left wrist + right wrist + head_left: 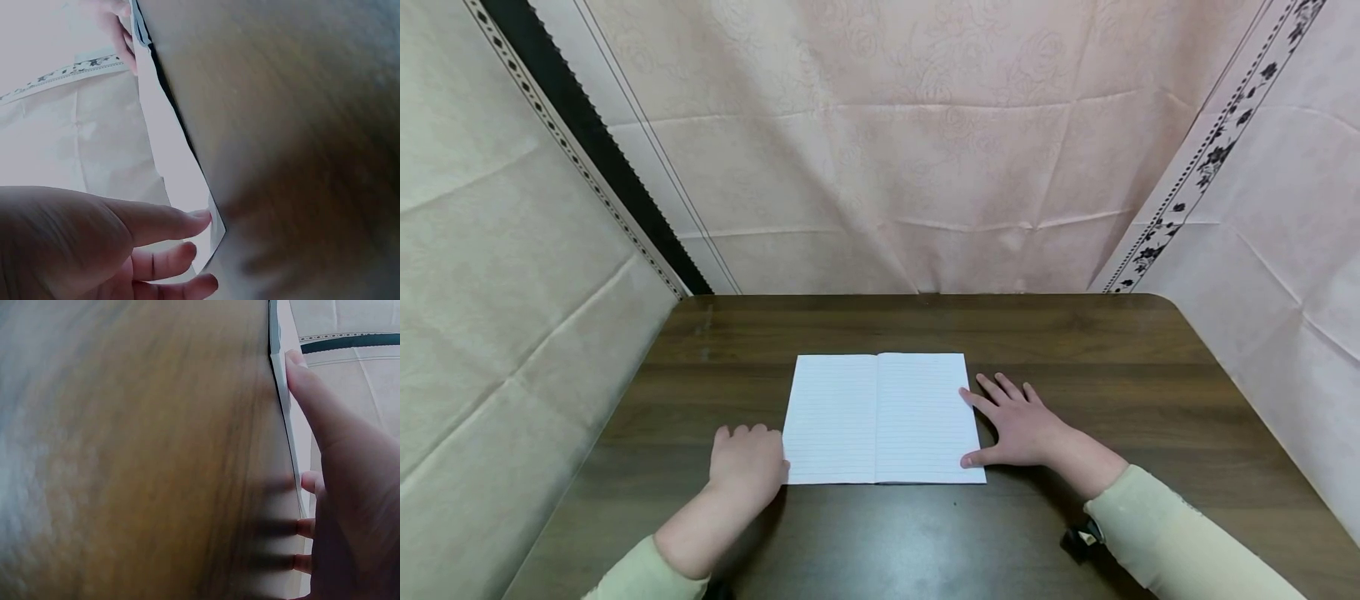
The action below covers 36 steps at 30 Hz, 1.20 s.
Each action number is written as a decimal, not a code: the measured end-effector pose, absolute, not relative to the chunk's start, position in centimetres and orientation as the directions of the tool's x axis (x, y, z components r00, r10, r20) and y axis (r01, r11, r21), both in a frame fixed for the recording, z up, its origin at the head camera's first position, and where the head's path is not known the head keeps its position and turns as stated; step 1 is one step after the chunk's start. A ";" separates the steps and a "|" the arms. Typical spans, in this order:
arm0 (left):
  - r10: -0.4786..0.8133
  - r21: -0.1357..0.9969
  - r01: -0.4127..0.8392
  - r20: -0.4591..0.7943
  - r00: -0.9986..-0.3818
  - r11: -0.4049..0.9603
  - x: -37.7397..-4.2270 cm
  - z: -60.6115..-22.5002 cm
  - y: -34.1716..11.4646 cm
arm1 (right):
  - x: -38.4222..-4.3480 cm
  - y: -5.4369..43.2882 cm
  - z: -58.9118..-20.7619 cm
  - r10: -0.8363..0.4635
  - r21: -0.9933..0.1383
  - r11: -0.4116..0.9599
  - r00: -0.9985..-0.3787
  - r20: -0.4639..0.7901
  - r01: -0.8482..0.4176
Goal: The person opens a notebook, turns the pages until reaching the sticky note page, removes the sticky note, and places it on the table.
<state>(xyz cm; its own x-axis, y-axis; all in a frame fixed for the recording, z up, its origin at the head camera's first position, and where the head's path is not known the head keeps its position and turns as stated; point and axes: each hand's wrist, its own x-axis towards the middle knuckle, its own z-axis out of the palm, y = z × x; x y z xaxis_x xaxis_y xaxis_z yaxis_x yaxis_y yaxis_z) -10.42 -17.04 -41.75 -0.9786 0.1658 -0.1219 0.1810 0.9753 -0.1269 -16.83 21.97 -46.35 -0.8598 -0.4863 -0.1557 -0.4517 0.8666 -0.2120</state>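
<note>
I have a dark brown desk (1075, 350) ahead of me in the head view, its wood grain running in bands from side to side and its two far corners rounded off. A soft glare (902, 550) sits on the near part, and faint pale scuffs (705, 333) mark the surface close to the far left corner. Around the middle I see an open notebook (831, 417) on the desk, its two white, ruled pages meeting at a centre fold.

dark wood-grain table (1075, 333) filling the lower half, bit of glare (910, 558) bottom centre, creased pale cloth (925, 167) up top, black stripe (595, 142) upper left, floral trim (1213, 158) upper right
</note>
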 end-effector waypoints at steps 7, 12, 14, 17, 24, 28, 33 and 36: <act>0.250 -0.019 0.252 -0.092 -0.964 0.967 -10.7 -41.9 -16.0 | -17.1 22.0 -46.3 -0.478 -0.204 0.873 -0.861 -0.174 -0.444; 0.280 0.012 0.280 -0.104 -0.954 0.960 -11.3 -42.4 -14.7 | -17.2 22.0 -46.7 -0.472 -0.200 0.877 -0.863 -0.180 -0.438; 0.295 0.016 0.295 -0.100 -0.950 0.955 -11.8 -42.6 -14.1 | -17.3 22.0 -46.8 -0.473 -0.201 0.876 -0.863 -0.177 -0.438; 0.340 0.037 0.338 -0.086 -0.936 0.940 -12.5 -42.9 -13.2 | -17.2 21.9 -46.4 -0.471 -0.190 0.879 -0.862 -0.189 -0.438; 0.412 0.097 0.402 -0.117 -0.904 0.910 -13.7 -43.4 -11.3 | -17.0 21.6 -46.0 -0.472 -0.181 0.879 -0.859 -0.199 -0.442; 0.408 0.109 0.396 -0.130 -0.904 0.912 -14.2 -43.8 -10.4 | -16.8 21.6 -46.0 -0.471 -0.193 0.878 -0.859 -0.198 -0.437; 0.357 0.115 0.341 -0.173 -0.918 0.933 -14.7 -44.1 -9.6 | -16.8 21.8 -46.2 -0.468 -0.198 0.879 -0.863 -0.190 -0.434; 0.334 0.119 0.316 -0.189 -0.923 0.941 -14.8 -44.2 -9.3 | -16.9 21.9 -46.3 -0.469 -0.200 0.878 -0.864 -0.184 -0.434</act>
<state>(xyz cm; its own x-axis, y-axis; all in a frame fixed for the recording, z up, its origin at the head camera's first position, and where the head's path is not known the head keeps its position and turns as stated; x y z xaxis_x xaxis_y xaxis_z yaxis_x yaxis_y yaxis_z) -14.83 -9.31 -44.19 -0.9233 0.3342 -0.1892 0.3163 0.9412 0.1185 -16.88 21.94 -46.30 -0.8640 -0.4688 -0.1837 -0.4340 0.8783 -0.2003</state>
